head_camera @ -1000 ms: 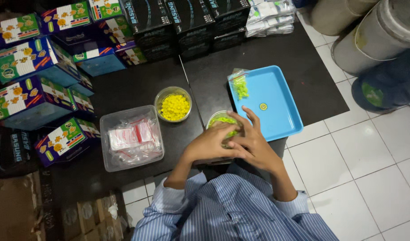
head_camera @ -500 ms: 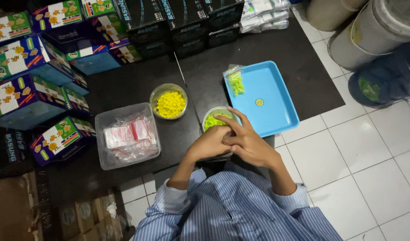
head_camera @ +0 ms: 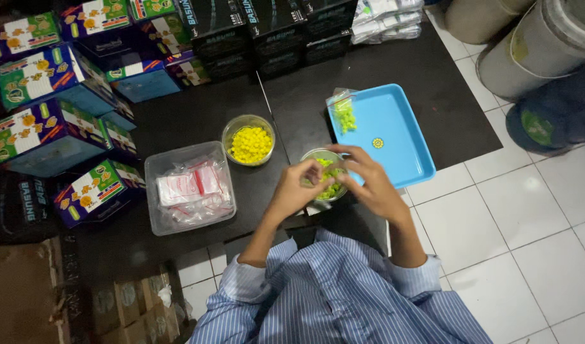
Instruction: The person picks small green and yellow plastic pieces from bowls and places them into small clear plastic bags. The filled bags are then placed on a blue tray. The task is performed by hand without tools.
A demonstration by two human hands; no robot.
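While both hands meet over the round clear bowl of green pieces (head_camera: pixel 325 175), keep left hand (head_camera: pixel 292 191) and right hand (head_camera: pixel 369 181) low; grip contents hidden, cannot tell.

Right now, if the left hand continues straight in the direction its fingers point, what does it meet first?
Probably the right hand, close over the bowl of green pieces; the left hand points right toward it. Past that lies the blue tray.
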